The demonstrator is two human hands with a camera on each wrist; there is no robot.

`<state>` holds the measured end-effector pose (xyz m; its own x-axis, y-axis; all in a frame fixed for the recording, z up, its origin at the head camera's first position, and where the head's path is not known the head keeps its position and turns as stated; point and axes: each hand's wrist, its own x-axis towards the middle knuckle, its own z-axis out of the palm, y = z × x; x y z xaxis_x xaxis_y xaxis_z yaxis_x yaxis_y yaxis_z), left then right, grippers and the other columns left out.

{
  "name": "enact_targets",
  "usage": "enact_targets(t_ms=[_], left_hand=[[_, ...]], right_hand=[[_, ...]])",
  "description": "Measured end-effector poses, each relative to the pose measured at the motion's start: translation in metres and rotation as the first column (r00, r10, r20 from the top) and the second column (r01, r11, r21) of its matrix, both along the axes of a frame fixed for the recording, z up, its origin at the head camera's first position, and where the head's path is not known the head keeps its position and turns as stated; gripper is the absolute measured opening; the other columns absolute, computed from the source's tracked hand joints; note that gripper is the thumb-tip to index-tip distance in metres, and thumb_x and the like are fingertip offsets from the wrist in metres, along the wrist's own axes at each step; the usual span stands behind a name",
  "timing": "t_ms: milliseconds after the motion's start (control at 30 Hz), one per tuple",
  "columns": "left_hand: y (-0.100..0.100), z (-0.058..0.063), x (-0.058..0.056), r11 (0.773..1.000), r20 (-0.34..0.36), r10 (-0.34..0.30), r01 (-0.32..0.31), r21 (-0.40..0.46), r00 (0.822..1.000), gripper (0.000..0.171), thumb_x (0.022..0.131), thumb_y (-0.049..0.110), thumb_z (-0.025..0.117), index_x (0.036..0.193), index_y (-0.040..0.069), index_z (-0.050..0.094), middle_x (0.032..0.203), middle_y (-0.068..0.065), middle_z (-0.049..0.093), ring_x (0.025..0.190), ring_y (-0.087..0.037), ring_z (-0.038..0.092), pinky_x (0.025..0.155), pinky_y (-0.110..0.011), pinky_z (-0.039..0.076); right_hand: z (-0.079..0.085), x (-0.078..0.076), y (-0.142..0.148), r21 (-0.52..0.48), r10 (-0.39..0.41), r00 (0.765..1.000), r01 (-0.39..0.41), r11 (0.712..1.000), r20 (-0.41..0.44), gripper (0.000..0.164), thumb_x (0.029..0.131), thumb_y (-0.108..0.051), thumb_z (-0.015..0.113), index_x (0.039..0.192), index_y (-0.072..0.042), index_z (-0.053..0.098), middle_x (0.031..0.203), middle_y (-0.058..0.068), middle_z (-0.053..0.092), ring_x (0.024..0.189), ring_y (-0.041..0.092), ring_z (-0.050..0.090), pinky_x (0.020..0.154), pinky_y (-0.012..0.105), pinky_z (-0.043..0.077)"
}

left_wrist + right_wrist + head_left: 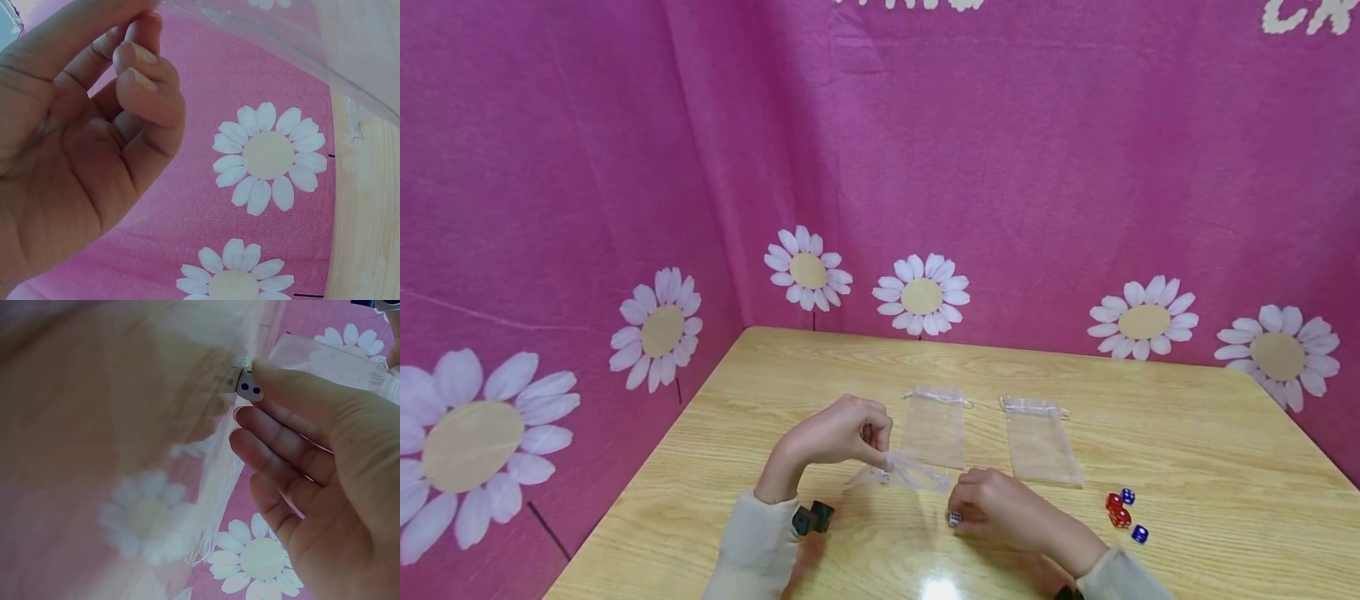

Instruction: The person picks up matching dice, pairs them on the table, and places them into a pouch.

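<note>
My left hand (850, 432) pinches a sheer white organza pouch (919, 475) by its edge, lifting it over the table. A white die (884, 477) shows through the pouch's left part, below the fingertips. In the left wrist view the translucent fabric (294, 47) stretches from thumb and forefinger to the right. Just right of the pouch, close over the tabletop, my right hand (1000, 507) holds another white die (955, 518) with blue pips. The right wrist view has this die (251, 386) at the thumb tip, with the other fingers loosely bent.
Two flat organza pouches with drawstrings, a left one (934, 429) and a right one (1042, 442), lie behind the hands. Two red dice (1117, 511) and two blue dice (1140, 533) rest right of the right hand. A pink daisy-print cloth (1000, 167) hangs behind the wooden table (700, 500).
</note>
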<state>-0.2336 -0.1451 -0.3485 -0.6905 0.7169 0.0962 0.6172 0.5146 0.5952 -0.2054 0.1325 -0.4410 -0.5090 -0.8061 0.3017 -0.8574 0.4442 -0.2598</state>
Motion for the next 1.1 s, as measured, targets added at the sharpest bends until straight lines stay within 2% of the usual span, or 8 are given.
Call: enact_targets(t_ms=[233, 367, 500, 633, 733, 867, 1000, 1100], left_hand=[[0.000, -0.001, 0.000, 1.000, 0.006, 0.008, -0.008, 0.001, 1.000, 0.021, 0.080, 0.015, 0.081, 0.070, 0.011, 0.063, 0.071, 0.004, 0.054, 0.063, -0.002, 0.046, 0.061, -0.017, 0.041], [0.000, -0.001, 0.001, 1.000, 0.013, 0.009, -0.010, 0.007, 1.000, 0.021, 0.080, 0.015, 0.080, 0.069, 0.010, 0.063, 0.071, 0.004, 0.054, 0.063, -0.002, 0.045, 0.060, -0.017, 0.041], [0.000, -0.001, 0.001, 1.000, 0.020, 0.018, -0.018, 0.013, 1.000, 0.021, 0.080, 0.015, 0.081, 0.069, 0.010, 0.063, 0.071, 0.003, 0.054, 0.063, -0.003, 0.045, 0.060, -0.017, 0.041], [0.001, 0.000, 0.002, 0.999, 0.025, 0.031, -0.031, 0.015, 0.999, 0.020, 0.079, 0.014, 0.081, 0.069, 0.010, 0.064, 0.071, 0.004, 0.054, 0.063, -0.003, 0.046, 0.061, -0.017, 0.041], [0.002, 0.002, 0.002, 0.999, 0.022, 0.040, -0.040, 0.011, 0.999, 0.020, 0.079, 0.014, 0.081, 0.069, 0.010, 0.064, 0.071, 0.004, 0.054, 0.064, -0.003, 0.046, 0.061, -0.017, 0.041], [0.002, 0.002, 0.002, 0.999, 0.015, 0.044, -0.044, 0.011, 0.999, 0.020, 0.079, 0.014, 0.081, 0.069, 0.010, 0.064, 0.071, 0.004, 0.054, 0.064, -0.004, 0.046, 0.061, -0.017, 0.041], [0.002, 0.001, 0.002, 0.999, 0.010, 0.044, -0.044, 0.015, 0.999, 0.020, 0.079, 0.013, 0.081, 0.069, 0.010, 0.064, 0.071, 0.004, 0.054, 0.064, -0.003, 0.046, 0.061, -0.017, 0.042], [0.002, 0.001, 0.001, 0.999, 0.010, 0.046, -0.047, 0.017, 0.999, 0.020, 0.079, 0.014, 0.081, 0.069, 0.010, 0.064, 0.071, 0.003, 0.054, 0.065, -0.004, 0.047, 0.062, -0.017, 0.042]], right_hand=[[-0.002, -0.001, 0.001, -0.020, 0.002, 1.000, -0.002, 1.000, 0.016, 0.010, 0.081, -0.014, 0.078, 0.087, -0.018, 0.071, 0.083, -0.010, 0.066, 0.077, -0.005, 0.054, 0.067, 0.013, 0.047], [-0.001, 0.000, 0.005, -0.084, -0.037, 0.993, 0.047, 0.995, 0.113, 0.006, 0.086, -0.015, 0.074, 0.091, -0.017, 0.071, 0.087, -0.009, 0.067, 0.081, -0.002, 0.059, 0.069, 0.017, 0.051], [-0.001, -0.001, 0.011, -0.187, -0.078, 0.972, 0.121, 0.975, 0.223, 0.008, 0.088, -0.016, 0.071, 0.096, -0.015, 0.071, 0.089, -0.006, 0.068, 0.081, 0.000, 0.058, 0.067, 0.020, 0.051], [-0.003, -0.002, 0.018, -0.334, -0.126, 0.959, 0.209, 0.919, 0.253, 0.009, 0.088, -0.015, 0.071, 0.097, -0.020, 0.071, 0.091, -0.006, 0.071, 0.080, 0.001, 0.059, 0.066, 0.021, 0.049], [-0.004, -0.004, 0.022, -0.434, -0.172, 0.942, 0.289, 0.853, 0.290, 0.013, 0.087, -0.013, 0.073, 0.097, -0.021, 0.071, 0.092, -0.007, 0.072, 0.080, 0.001, 0.060, 0.068, 0.023, 0.050], [-0.001, -0.005, 0.027, -0.509, -0.197, 0.910, 0.372, 0.776, 0.364, 0.013, 0.087, -0.009, 0.072, 0.098, -0.016, 0.072, 0.094, -0.006, 0.071, 0.081, 0.000, 0.060, 0.070, 0.023, 0.050], [0.002, -0.005, 0.031, -0.527, -0.202, 0.888, 0.414, 0.742, 0.413, 0.012, 0.089, -0.008, 0.070, 0.100, -0.012, 0.071, 0.096, -0.011, 0.070, 0.082, 0.001, 0.059, 0.072, 0.023, 0.050], [0.004, -0.004, 0.030, -0.539, -0.189, 0.894, 0.402, 0.740, 0.407, 0.013, 0.089, -0.007, 0.069, 0.100, -0.013, 0.071, 0.096, -0.012, 0.069, 0.083, 0.002, 0.059, 0.073, 0.023, 0.050]])
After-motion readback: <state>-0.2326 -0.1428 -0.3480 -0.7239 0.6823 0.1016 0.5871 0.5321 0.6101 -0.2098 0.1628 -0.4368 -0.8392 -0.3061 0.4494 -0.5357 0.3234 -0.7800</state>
